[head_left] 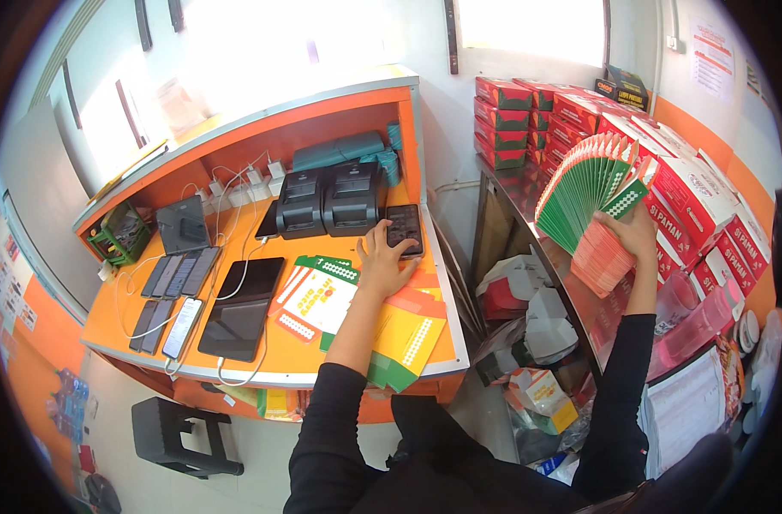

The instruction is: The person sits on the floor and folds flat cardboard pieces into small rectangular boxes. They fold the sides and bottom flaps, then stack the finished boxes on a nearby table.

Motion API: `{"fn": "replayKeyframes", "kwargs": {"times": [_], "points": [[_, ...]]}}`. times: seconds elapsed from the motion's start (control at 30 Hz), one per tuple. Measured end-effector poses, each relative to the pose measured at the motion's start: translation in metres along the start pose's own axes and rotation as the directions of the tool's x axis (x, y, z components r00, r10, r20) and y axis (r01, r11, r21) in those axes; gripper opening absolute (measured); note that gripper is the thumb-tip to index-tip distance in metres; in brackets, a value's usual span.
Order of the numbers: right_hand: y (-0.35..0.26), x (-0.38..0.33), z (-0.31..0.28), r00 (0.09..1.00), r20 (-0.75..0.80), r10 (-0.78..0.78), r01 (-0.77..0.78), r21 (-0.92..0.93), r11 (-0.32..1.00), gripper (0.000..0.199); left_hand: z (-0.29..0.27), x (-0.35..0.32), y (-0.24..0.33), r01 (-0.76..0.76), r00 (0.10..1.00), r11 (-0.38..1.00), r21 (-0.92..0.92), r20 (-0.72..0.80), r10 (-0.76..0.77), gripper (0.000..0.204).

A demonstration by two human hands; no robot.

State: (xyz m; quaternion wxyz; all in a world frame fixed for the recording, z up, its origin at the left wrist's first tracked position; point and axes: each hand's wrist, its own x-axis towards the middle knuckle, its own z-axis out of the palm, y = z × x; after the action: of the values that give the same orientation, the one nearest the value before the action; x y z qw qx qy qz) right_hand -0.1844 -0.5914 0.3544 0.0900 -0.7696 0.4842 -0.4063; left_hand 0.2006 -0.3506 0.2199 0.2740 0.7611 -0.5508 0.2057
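My left hand (385, 264) reaches over the orange counter with its fingers spread, the fingertips touching a dark handheld device (403, 224) with what looks like a grid of keys; whether it is a calculator or a phone I cannot tell. In my right hand (635, 230) is a fanned bundle of flat cardboard packaging (584, 184), green and orange-red with white scalloped marks. Its leaves spread out above the metal-topped table at the right. Under my left forearm lie yellow and green flat cartons (408, 334), beside a white, red and green printed carton (318, 295).
The orange counter (442, 321) holds two black printer-like machines (354, 199), several phones (181, 325), dark tablets (241, 313) and charging cables. Red boxes (502, 124) are piled at the right, near a pink transparent bottle (699, 325). A black stool (185, 433) stands on the floor; discarded packaging (537, 394) lies between the tables.
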Motion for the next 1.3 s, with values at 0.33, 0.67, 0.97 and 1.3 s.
{"fn": "replayKeyframes", "kwargs": {"times": [0.33,0.67,0.97,1.3], "points": [[-0.005,-0.003,-0.006,1.000,0.000,-0.022,0.022,0.011,1.000,0.087,0.003,0.034,0.014,0.224,0.955,0.946,0.234,0.138,-0.261,0.083],[-0.020,-0.007,-0.007,0.999,-0.030,-0.025,0.025,-0.023,0.999,0.088,0.052,0.110,0.036,0.376,0.686,0.577,0.725,0.201,-0.699,0.095],[0.004,-0.001,0.003,0.998,-0.041,-0.049,0.044,-0.127,0.991,0.092,0.031,0.117,0.056,0.638,0.549,0.645,0.420,0.340,-0.764,0.118],[-0.013,-0.005,-0.005,1.000,-0.013,-0.004,0.002,-0.147,0.989,0.089,0.025,0.102,0.029,0.541,0.841,0.841,-0.023,0.034,-0.540,0.102]]}}
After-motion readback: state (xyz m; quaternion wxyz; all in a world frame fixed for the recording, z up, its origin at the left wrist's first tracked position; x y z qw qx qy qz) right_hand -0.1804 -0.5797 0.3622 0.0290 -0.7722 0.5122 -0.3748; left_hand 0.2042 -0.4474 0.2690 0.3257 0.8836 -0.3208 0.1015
